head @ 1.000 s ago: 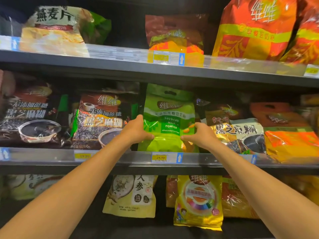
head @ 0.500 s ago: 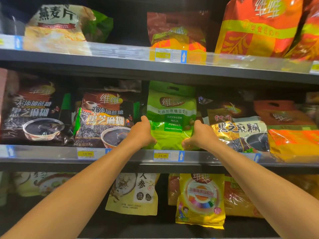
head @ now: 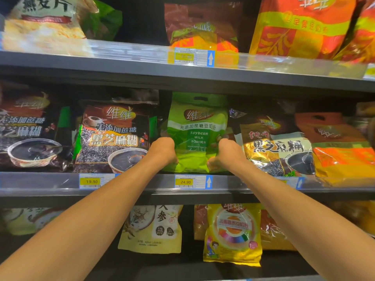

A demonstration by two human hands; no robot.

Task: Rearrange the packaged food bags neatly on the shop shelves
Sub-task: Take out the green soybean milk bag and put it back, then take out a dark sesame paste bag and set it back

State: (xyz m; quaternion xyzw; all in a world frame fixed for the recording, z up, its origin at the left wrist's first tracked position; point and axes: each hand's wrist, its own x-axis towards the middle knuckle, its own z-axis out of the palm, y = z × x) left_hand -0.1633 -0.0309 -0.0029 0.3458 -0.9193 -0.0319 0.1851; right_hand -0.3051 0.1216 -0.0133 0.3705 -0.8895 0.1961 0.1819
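Pushing the glossy green soybean-milk-powder bag back upright on the grey metal middle shelf, left hand and right hand have slid to its lower sides (fingers curled, gripping its edges), so it's nearly squared.

Dim aisle, my forearms lit warm from the front; glare on the price-rail plastic, edges blurred and bowed, shelf recesses black.
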